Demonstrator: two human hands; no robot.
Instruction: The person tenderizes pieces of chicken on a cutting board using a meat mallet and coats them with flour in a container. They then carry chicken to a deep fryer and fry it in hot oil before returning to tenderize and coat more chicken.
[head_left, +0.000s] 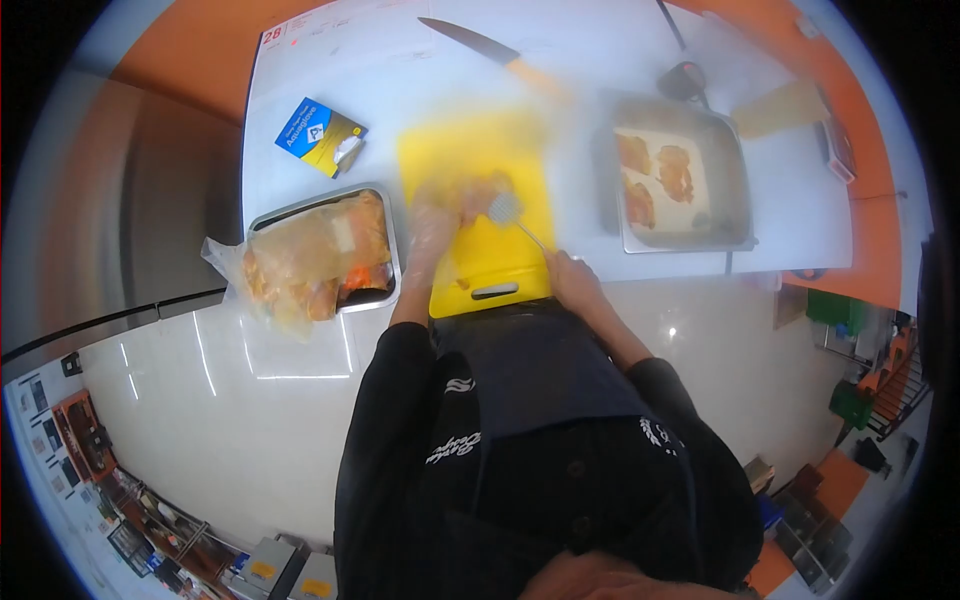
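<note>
In the head view, a yellow cutting board (530, 170) lies before me with a piece of raw meat (480, 187) on it, blurred by haze. My left hand (433, 225), in a thin clear glove, touches the left side of the meat; its fingertips are too hazy to make out. A metal meat mallet (506, 208) has its ridged square head over the meat's right edge. Around its thin handle my right hand (573, 278) is closed, at the board's right side. A small scrap (463, 283) lies near the board's handle slot.
To the left, a metal tray (392, 262) holds a plastic bag (310, 255) of raw meat. Behind it lies a blue and yellow glove box (321, 136). A knife (470, 38) rests at the back. On the right, a deep metal pan (735, 190) contains several meat pieces in pale liquid.
</note>
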